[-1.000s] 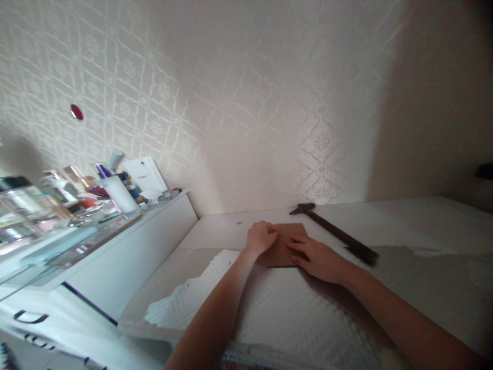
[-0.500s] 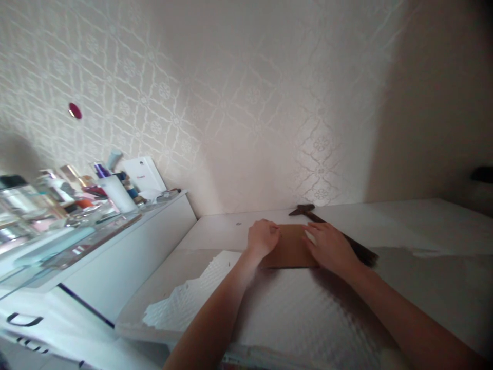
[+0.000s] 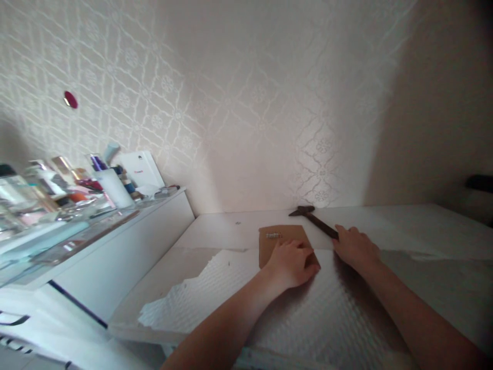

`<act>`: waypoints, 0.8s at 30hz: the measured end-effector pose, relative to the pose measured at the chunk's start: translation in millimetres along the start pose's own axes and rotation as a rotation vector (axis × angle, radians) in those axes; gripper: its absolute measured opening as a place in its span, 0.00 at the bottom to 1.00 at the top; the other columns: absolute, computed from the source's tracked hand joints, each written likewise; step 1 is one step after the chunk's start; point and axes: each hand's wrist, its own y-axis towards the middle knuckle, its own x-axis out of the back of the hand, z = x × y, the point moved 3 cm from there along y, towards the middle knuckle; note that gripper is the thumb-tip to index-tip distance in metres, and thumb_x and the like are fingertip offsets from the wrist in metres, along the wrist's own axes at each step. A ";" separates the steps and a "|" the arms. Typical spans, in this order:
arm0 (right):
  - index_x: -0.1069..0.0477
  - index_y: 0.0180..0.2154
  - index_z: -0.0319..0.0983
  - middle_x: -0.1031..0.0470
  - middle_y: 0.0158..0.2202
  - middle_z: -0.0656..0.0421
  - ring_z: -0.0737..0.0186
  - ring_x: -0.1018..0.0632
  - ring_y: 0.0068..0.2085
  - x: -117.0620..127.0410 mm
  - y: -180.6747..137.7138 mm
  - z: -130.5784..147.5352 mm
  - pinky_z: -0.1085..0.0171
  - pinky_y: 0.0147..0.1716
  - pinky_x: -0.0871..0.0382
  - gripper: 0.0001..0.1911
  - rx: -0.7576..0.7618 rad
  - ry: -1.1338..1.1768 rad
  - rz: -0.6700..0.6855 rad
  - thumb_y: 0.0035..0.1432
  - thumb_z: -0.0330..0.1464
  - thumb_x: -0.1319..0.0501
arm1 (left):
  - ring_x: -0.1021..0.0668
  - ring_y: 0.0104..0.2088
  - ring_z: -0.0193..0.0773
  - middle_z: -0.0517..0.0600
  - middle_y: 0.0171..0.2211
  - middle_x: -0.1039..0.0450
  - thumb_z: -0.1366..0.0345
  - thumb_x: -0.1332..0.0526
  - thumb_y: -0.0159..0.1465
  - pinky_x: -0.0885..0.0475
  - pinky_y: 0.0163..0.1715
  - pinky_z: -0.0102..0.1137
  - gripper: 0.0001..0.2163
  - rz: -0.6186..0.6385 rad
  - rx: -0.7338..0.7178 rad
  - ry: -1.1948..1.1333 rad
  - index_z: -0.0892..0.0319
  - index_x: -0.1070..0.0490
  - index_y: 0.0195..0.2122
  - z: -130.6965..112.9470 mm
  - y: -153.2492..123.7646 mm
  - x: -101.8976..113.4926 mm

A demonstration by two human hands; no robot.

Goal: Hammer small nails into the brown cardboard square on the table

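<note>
A flat piece of brown cardboard [image 3: 265,249] lies on white textured sheeting. My left hand [image 3: 295,263] is on its lower right part, fingers bent and pressed against it near the edge. Towards the cardboard's far side is a small row of silvery pieces [image 3: 273,236], too small to name surely. To the right lies a hammer [image 3: 321,225], its dark head pointing to the wall. My right hand [image 3: 356,250] is closed around the hammer's handle, whose near end is hidden under it.
At left stands a white cabinet [image 3: 154,226] with bottles, tubes and a white box [image 3: 142,169] on top. The textured white sheeting [image 3: 200,295] covers part of the pale work surface [image 3: 215,226]. A patterned wall [image 3: 246,128] rises behind.
My right hand has left the cardboard and moved right onto the hammer's handle. My left hand has shifted right across the cardboard, uncovering the silvery row. The cardboard sits slightly further left, turned a little.
</note>
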 end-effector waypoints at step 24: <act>0.45 0.54 0.37 0.28 0.27 0.57 0.63 0.28 0.26 2.7 -12.8 39.2 0.66 0.28 0.38 0.23 0.258 0.769 0.037 0.57 0.34 0.57 | 0.48 0.57 0.47 0.49 0.58 0.51 0.67 0.54 0.59 0.49 0.51 0.51 0.21 0.161 0.103 -0.033 0.53 0.47 0.54 40.1 4.2 -6.8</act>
